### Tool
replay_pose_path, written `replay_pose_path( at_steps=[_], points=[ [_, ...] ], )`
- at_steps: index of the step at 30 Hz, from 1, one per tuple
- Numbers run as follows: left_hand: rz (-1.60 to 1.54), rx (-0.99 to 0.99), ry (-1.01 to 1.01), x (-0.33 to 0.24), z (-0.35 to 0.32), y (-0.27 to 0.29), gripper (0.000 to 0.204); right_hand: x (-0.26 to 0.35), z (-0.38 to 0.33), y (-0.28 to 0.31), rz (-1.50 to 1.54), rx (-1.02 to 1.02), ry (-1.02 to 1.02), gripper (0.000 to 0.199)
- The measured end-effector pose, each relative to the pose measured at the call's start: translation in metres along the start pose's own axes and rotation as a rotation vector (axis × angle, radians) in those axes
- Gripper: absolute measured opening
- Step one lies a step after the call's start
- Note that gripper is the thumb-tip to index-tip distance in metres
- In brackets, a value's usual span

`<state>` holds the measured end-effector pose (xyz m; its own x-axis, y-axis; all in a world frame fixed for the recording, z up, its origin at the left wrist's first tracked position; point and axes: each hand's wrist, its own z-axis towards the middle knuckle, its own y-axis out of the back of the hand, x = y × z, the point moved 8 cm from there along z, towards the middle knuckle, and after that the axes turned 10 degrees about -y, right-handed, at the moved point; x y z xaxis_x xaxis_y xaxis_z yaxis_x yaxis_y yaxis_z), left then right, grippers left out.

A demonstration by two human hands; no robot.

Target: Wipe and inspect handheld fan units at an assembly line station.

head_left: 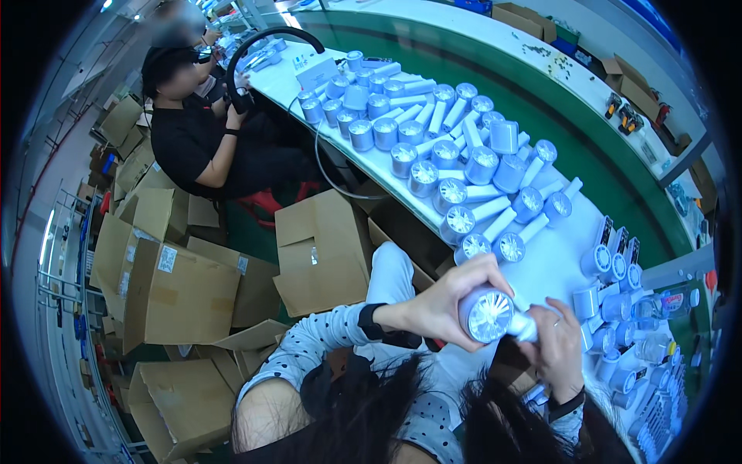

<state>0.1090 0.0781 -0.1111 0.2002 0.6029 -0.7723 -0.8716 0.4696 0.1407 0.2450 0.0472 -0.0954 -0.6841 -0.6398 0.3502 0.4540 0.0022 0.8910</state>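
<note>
Pale blue, silver-faced handheld fan [488,315]

sleeves: pale blue-white cloth with small dark dots, long, reaching to both wrists
left wrist: a black band [371,321] sits where the sleeve ends, just behind the left hand [448,301]
right wrist: a dark band [568,404] behind the right hand [558,348]
right hand: a thin ring [555,322] on one finger
hair: long, dark, loose strands below both bands
</note>
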Motion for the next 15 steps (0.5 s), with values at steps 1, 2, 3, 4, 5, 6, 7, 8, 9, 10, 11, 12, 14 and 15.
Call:
replay_pose_path(
  at_steps=[1, 2, 3, 4, 5, 6, 7, 8, 9, 10, 11, 12, 14, 15],
  points=[
    [-0.014, -0.021, -0.006, 0.000, 0.002, 0.004, 0.055, -0.009, -0.004, 0.002, -0.028, -0.023, -0.037, 0.041],
    [-0.024, -0.009, 0.011, 0.000, 0.004, 0.007, 0.056, -0.013, -0.006, 0.006, -0.039, -0.062, -0.021, 0.042],
    [-0.026, -0.015, 0.013, -0.002, 0.005, 0.011, 0.056, -0.016, -0.006, 0.012, -0.051, -0.099, -0.003, 0.043],
    [-0.055, -0.039, 0.055, -0.002, 0.007, 0.016, 0.057, -0.025, -0.009, 0.016, -0.039, -0.127, -0.032, 0.044],
    [-0.089, -0.062, 0.109, -0.002, 0.007, 0.018, 0.059, -0.034, -0.015, 0.016, -0.021, -0.149, -0.070, 0.046],
    [-0.067, -0.150, 0.176, -0.002, 0.006, 0.029, 0.061, -0.042, -0.020, 0.020, -0.034, -0.245, -0.100, 0.045],
    [-0.074, -0.219, 0.233, -0.006, 0.007, 0.036, 0.064, -0.054, -0.033, 0.029, -0.099, -0.349, -0.171, 0.039],
    [-0.199, -0.346, 0.328, 0.000, 0.001, 0.042, 0.063, -0.074, -0.052, 0.031, -0.065, -0.487, -0.342, 0.036],
    [-0.332, -0.460, 0.422, 0.008, -0.003, 0.046, 0.063, -0.090, -0.075, 0.035, -0.055, -0.637, -0.514, 0.034],
    [-0.401, -0.556, 0.425, 0.010, -0.008, 0.051, 0.056, -0.103, -0.086, 0.028, 0.163, -0.781, -0.599, 0.033],
    [-0.468, -0.653, 0.429, 0.013, -0.013, 0.054, 0.049, -0.110, -0.097, 0.019, 0.381, -0.928, -0.675, 0.032],
    [-0.496, -0.686, 0.453, 0.017, -0.016, 0.053, 0.047, -0.116, -0.102, -0.001, 0.655, -0.877, -0.751, 0.029],
    [-0.522, -0.684, 0.483, 0.018, -0.013, 0.049, 0.045, -0.115, -0.109, -0.044, 1.056, -0.848, -0.955, 0.026],
    [-0.526, -0.674, 0.492, 0.018, -0.013, 0.047, 0.045, -0.105, -0.096, -0.059, 1.183, -0.719, -0.891, 0.024]
  ],
)
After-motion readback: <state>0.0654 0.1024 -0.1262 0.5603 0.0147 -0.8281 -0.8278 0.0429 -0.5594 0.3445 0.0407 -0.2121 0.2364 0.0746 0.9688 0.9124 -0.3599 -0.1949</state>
